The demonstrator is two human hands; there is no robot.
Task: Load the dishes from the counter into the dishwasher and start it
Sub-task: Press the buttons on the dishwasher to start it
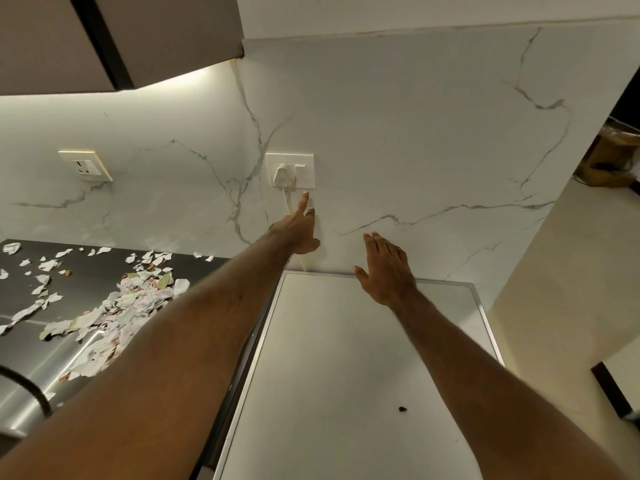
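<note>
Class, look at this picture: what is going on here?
A person stretches the left hand, index finger out, up to the wall socket; the fingertip sits at the plate's lower edge, just under the switch. A white plug is in. The right hand hovers open over the white appliance top.

Left hand (298, 233): I have one straight finger at the lower edge of the wall socket (290, 170), where a plug (281, 175) is in and its cord (286, 202) hangs down. Right hand (386, 268): fingers straight, over the white appliance top (346, 358). Torn paper (114, 306) litters the dark counter (90, 275).
</note>
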